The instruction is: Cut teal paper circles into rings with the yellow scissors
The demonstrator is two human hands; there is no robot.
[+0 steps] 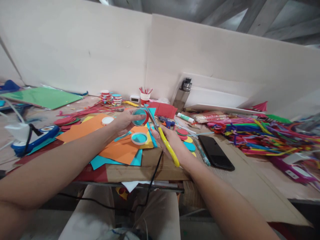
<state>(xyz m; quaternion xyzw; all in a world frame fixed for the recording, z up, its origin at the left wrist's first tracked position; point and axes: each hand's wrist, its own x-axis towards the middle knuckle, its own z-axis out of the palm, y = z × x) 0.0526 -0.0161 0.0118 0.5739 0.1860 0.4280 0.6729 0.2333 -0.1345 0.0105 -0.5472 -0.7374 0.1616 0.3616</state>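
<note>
My left hand [124, 122] is closed on a small round lid-like piece [138, 121], blue inside with a red side, its thumb pressed over it. In my right hand [173, 139] is a pair of scissors [169, 149] with yellow handles. The scissors' metal blades point up and away, close to the red side of the round piece; whether they touch it I cannot tell. Below the hands, a white-rimmed round piece with a blue inside [139, 138] lies on orange paper [119, 150]. Blue sheets [97, 162] stick out from underneath.
A black phone [216, 152] lies to the right, before heaped pipe cleaners [246, 135]. A power strip [37, 138] stands left. At the back are a bottle [181, 97], stacked round pieces [116, 99] and a glue stick [185, 117]. A black cable [155, 173] hangs over the table edge.
</note>
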